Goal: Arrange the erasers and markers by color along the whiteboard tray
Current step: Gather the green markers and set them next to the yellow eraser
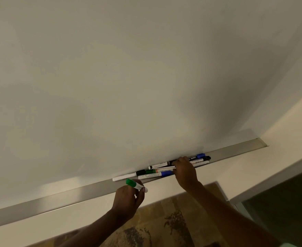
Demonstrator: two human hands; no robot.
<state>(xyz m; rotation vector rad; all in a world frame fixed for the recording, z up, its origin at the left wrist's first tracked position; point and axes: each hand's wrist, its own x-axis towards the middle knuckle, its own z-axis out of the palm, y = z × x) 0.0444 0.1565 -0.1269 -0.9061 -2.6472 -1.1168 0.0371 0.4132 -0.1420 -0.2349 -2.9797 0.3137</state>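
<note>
A long metal whiteboard tray runs from lower left to upper right under the whiteboard. A heap of markers lies in its middle: a blue-capped one, a green-capped one, a black-capped one and more behind, with another blue cap at the far end. My left hand holds a green-capped marker just in front of the tray. My right hand rests on the heap, fingers on the markers; what it grips is hidden. No eraser is visible.
The tray's left stretch and its right end hold nothing. A cream wall meets the board at the right. Below are a patterned brown floor and a dark glass panel.
</note>
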